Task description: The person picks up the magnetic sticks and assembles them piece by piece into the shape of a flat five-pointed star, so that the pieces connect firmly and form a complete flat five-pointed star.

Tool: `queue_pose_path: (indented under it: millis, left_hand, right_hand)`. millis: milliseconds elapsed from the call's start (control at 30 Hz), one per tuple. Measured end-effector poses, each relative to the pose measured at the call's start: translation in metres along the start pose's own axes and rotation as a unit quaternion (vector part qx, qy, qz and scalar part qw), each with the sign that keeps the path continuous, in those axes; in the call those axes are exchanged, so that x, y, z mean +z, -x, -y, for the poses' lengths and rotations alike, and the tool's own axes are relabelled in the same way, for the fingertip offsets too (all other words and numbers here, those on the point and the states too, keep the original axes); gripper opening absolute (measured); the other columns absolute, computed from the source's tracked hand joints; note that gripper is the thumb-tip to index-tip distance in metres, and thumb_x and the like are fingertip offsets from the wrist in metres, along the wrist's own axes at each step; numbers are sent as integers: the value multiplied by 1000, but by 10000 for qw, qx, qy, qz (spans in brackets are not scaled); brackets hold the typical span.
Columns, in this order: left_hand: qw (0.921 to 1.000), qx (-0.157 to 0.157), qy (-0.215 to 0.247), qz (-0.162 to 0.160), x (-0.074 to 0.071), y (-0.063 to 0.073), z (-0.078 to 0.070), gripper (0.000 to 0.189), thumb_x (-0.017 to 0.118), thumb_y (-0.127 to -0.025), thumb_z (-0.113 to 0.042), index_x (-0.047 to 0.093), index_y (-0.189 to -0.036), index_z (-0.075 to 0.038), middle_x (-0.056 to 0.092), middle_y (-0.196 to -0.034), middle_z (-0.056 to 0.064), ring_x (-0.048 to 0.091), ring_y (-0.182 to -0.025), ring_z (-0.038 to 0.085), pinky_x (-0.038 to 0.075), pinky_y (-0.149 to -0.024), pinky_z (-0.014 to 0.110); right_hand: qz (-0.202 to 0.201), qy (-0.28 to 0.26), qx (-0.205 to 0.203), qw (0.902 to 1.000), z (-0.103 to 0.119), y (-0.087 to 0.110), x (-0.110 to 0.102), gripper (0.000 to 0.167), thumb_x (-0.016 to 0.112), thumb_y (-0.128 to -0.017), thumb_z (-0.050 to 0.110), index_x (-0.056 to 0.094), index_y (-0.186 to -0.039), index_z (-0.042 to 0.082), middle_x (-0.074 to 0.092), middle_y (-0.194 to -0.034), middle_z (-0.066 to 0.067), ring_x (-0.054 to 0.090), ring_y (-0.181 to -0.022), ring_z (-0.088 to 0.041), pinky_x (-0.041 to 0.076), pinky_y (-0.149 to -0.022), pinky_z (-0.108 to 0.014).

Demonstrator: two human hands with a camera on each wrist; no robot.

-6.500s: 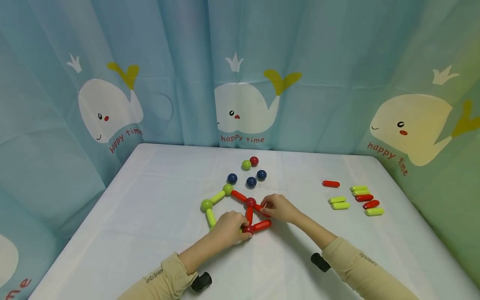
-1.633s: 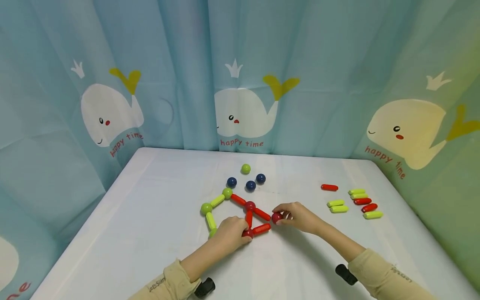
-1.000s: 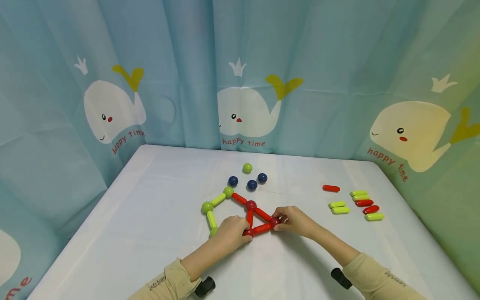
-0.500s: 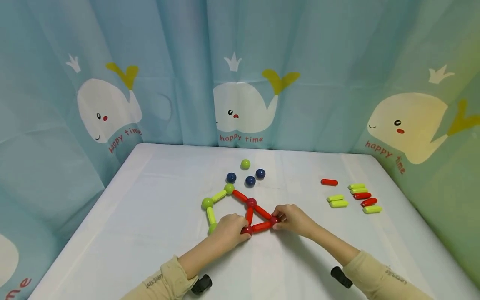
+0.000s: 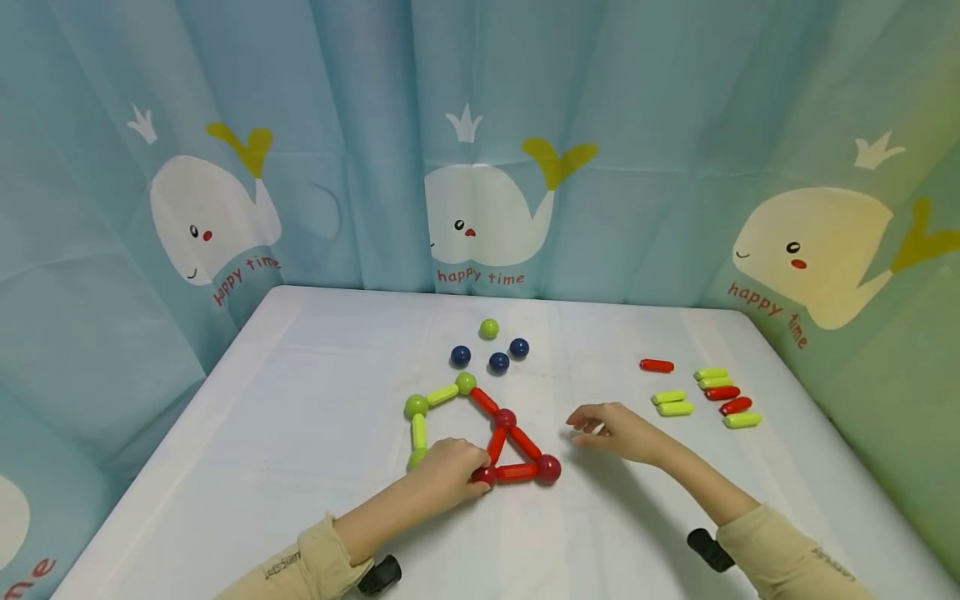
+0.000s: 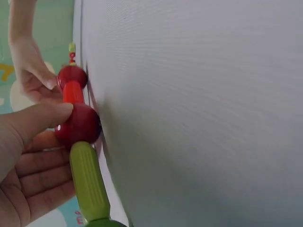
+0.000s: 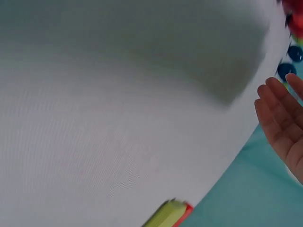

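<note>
A flat figure of magnetic rods and balls lies on the white table. Its right part is a triangle of red rods [image 5: 517,472] with a red ball at each corner; green rods [image 5: 419,432] and green balls [image 5: 416,406] form its left side. My left hand [image 5: 448,473] pinches the triangle's lower-left red ball [image 6: 79,125] between thumb and fingers, and a green rod [image 6: 89,177] runs from that ball. My right hand [image 5: 618,432] hovers with loosely bent fingers, apart from the right-hand red ball [image 5: 548,469]. Nothing is in its grasp in the right wrist view.
Behind the figure lie three dark blue balls [image 5: 498,362] and one green ball [image 5: 489,328]. Loose green rods [image 5: 676,408] and red rods [image 5: 722,392] lie at the right. A curtain with whales [image 5: 491,217] hangs past the table's far edge.
The right hand brought a red ball to the two free red rod ends, closing the triangle, then let go and moved right. The figure has since turned slightly, its right corner nearer.
</note>
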State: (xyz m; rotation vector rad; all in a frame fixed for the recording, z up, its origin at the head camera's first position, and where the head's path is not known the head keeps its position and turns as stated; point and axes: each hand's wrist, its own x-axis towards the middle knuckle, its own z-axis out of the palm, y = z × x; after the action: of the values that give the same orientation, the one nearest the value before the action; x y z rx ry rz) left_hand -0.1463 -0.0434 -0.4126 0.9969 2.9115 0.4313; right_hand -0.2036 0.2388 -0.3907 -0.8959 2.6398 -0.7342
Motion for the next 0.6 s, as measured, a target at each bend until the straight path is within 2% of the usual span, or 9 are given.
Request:
queue_pose_path:
  millis: [167, 300, 467, 600]
  left_hand:
    - [9992, 266, 210, 205, -3, 7, 8, 14, 75, -80, -21, 72, -89, -11, 62, -68, -9, 41, -58, 2, 35, -58, 15]
    - [9984, 453, 194, 289, -5, 9, 11, 18, 75, -80, -21, 72, -93, -10, 65, -72, -8, 42, -60, 1, 36, -59, 15]
    - [9972, 662, 194, 303, -6, 9, 14, 15, 74, -81, -22, 72, -91, -11, 65, -71, -8, 43, -60, 0, 38, -60, 15]
    - [9956, 786, 320, 405, -7, 12, 21, 15, 74, -81, -21, 71, -92, -12, 69, -77, -7, 49, -64, -1, 43, -66, 16]
  right_hand:
    - [-592, 527, -80, 9968, -19, 5, -16, 20, 67, -83, 6, 65, -100, -4, 69, -90, -11, 62, -80, -18, 54, -69, -27]
    - [-1035, 843, -102, 9910, -33, 3, -25, 15, 69, -81, 1, 65, -95, -4, 68, -85, -9, 62, -77, -21, 54, -68, -31]
    - [-1375, 1311, -67, 9818, -51, 4, -33, 12, 69, -78, -4, 65, -89, -2, 66, -80, -7, 61, -75, -22, 53, -66, -34]
    - [-1494, 1621, -10, 9754, -64, 7, -37, 12, 70, -75, -7, 64, -83, -1, 64, -77, -6, 61, -73, -23, 53, -68, -39]
